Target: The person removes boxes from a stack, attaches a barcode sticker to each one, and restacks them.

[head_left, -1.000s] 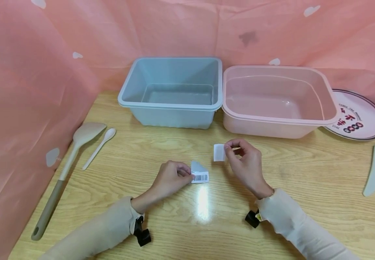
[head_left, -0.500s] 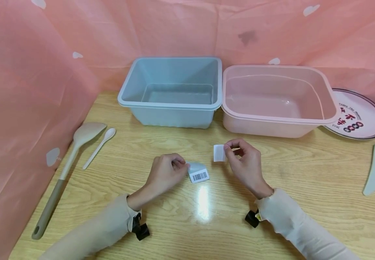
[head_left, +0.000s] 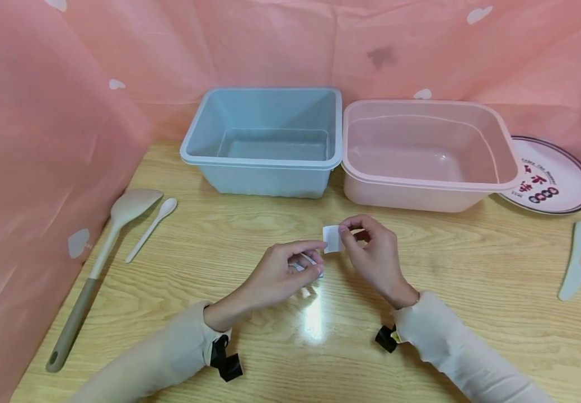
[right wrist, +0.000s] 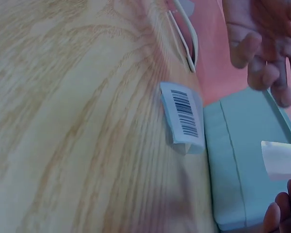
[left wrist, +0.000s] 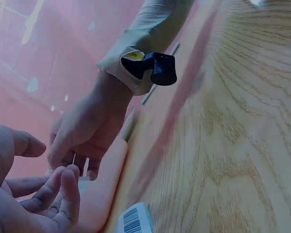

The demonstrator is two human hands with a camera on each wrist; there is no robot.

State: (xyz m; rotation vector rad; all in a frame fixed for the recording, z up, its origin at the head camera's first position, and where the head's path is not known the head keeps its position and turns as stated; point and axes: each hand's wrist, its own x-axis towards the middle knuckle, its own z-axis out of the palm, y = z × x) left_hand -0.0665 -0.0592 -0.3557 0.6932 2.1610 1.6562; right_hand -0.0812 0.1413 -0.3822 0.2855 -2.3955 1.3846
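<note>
Right hand (head_left: 373, 253) pinches the slip (head_left: 331, 239); left hand (head_left: 281, 272) hovers beside it, fingers apart: a careless brush could knock it loose!

Most prominent marking: a barcode (right wrist: 184, 112) of black bars, printed on the white label (right wrist: 180, 115) of a small pale blue packet (right wrist: 197, 138) lying on the wooden table (right wrist: 87, 116); no digits can be made out with it. Second item: the white plate (head_left: 570, 168) behind the pink basin (head_left: 421, 197) — its face carries large red Chinese-style characters (head_left: 538, 179), a curved line of small Latin lettering and a row of round red-and-black emblems (head_left: 543, 195), the wording too small for a certain reading. Third: a yellow tag (left wrist: 135, 56) on the right cuff's black wrist mount (left wrist: 163, 68) — dark marks present, illegible.
</note>
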